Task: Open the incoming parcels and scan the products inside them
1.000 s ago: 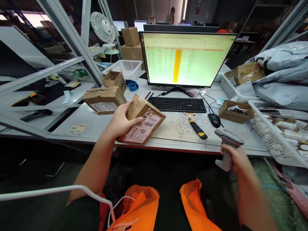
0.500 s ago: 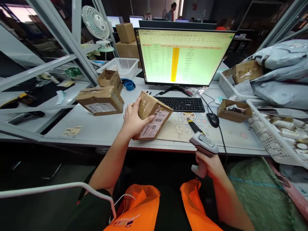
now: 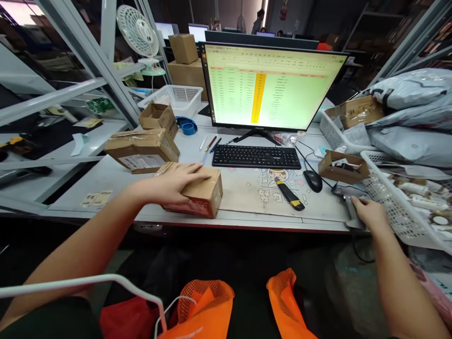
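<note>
My left hand (image 3: 176,182) grips a taped cardboard box (image 3: 208,190) from above, its fingers across the top and the thumb on the near side. That box rests at the front of the desk, left of the keyboard. Far to the right, my right hand (image 3: 370,212) is closed round a grey barcode scanner (image 3: 351,212), which is at the desk's edge beside a white basket. Between the hands a black and yellow utility knife (image 3: 289,194) lies on the printed desk mat (image 3: 243,193).
A monitor (image 3: 271,89) stands behind the keyboard (image 3: 256,156), with a mouse (image 3: 312,181) to its right. Another labelled box (image 3: 144,148) sits at left near a metal frame (image 3: 88,56). White baskets (image 3: 391,202) and a small open box (image 3: 342,167) line the right side.
The box in my left hand has moved left and down, from tilted to resting on the desk. My right hand has carried the barcode scanner right, from before the desk edge to beside the basket.
</note>
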The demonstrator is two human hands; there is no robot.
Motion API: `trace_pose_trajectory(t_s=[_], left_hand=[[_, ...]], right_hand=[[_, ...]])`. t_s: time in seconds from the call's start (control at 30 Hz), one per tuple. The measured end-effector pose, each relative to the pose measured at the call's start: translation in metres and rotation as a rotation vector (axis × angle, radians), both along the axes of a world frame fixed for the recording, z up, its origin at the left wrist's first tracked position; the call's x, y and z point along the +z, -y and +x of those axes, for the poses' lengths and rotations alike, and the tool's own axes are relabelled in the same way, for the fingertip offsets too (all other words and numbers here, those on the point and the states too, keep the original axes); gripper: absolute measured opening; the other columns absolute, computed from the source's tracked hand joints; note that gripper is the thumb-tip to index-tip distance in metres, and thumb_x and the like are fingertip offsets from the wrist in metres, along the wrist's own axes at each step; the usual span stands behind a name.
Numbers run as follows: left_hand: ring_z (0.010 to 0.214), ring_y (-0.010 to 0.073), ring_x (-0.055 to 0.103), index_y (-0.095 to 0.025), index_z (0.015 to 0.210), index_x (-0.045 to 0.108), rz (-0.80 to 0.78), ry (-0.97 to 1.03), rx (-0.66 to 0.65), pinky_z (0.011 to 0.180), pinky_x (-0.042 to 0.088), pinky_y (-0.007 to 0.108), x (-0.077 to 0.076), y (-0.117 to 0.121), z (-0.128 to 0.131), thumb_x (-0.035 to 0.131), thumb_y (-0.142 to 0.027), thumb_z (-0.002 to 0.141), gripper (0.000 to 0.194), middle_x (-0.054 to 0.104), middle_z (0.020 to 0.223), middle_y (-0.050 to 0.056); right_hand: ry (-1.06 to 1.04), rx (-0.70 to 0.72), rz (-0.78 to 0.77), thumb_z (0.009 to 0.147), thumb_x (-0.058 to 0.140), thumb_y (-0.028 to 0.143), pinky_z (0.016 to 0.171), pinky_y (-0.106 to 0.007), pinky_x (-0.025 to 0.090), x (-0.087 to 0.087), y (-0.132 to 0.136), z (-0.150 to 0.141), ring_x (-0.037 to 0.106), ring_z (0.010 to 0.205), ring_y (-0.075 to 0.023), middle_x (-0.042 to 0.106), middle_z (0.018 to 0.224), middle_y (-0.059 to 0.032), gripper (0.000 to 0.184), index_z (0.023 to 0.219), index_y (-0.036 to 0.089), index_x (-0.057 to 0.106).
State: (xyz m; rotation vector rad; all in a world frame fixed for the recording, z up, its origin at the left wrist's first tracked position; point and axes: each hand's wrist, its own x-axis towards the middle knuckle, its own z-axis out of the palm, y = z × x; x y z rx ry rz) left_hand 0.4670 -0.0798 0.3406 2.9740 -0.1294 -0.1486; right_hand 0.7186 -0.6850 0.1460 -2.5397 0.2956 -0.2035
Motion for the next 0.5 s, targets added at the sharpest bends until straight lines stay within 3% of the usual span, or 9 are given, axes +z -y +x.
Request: trace_pose_trajectory(t_s=[0.07,0.13,0.27,0.33,0.4,0.5], left_hand=[[0.154,0.0497,0.036,-0.028,0.149,0.061,0.007,0.118,0.035,0.123,0.029,0.07,-0.018,0.019,-0.007,0.081,-0.072,0.066,0.096,0.044,0.165,0.019],[0.153,0.0502,0.036,-0.02,0.147,0.061,0.029,0.292,0.113,0.122,0.026,0.073,-0.039,0.043,-0.012,0.073,-0.072,0.076,0.089,0.045,0.162,0.022],[0.147,0.0432,0.049,-0.014,0.14,0.066,0.052,0.58,0.175,0.123,0.028,0.07,-0.067,0.073,-0.016,0.051,-0.045,0.096,0.055,0.056,0.154,0.022],[0.144,0.0401,0.053,-0.018,0.139,0.067,0.034,0.619,0.132,0.124,0.026,0.07,-0.07,0.071,-0.025,0.049,-0.04,0.098,0.051,0.06,0.151,0.018],[0.142,0.0387,0.055,-0.025,0.138,0.068,0.013,0.631,0.113,0.125,0.024,0.071,-0.07,0.061,-0.04,0.049,-0.04,0.098,0.047,0.064,0.147,0.013],[0.139,0.0382,0.057,-0.031,0.132,0.071,-0.007,0.702,0.15,0.123,0.032,0.07,-0.074,0.044,-0.067,0.055,-0.038,0.096,0.039,0.068,0.14,0.01]], right_hand=[[0.119,-0.064,-0.196,0.087,0.063,0.051,0.102,-0.066,0.047,0.002,-0.025,-0.005,0.062,0.121,-0.0516,0.07,0.117,-0.0307,0.051,0.109,0.008,0.08],[0.27,-0.004,-0.258,0.092,0.055,0.046,0.106,-0.059,0.047,0.009,-0.073,-0.011,0.062,0.122,-0.0447,0.069,0.123,-0.0272,0.052,0.12,0.007,0.076],[0.166,0.579,-0.166,0.099,0.047,0.037,0.107,-0.038,0.046,0.027,-0.202,-0.002,0.061,0.12,-0.0296,0.07,0.129,-0.0181,0.045,0.124,0.011,0.074],[0.149,0.626,-0.182,0.099,0.051,0.035,0.112,-0.039,0.041,0.032,-0.25,0.013,0.056,0.128,-0.0303,0.067,0.136,-0.0179,0.045,0.131,0.011,0.07],[0.148,0.603,-0.204,0.098,0.054,0.034,0.114,-0.046,0.036,0.033,-0.277,0.027,0.051,0.131,-0.0344,0.065,0.137,-0.0211,0.046,0.134,0.009,0.067],[0.149,0.544,-0.247,0.1,0.052,0.037,0.111,-0.054,0.032,0.031,-0.291,0.042,0.049,0.13,-0.0392,0.065,0.132,-0.0253,0.052,0.14,0.006,0.06]])
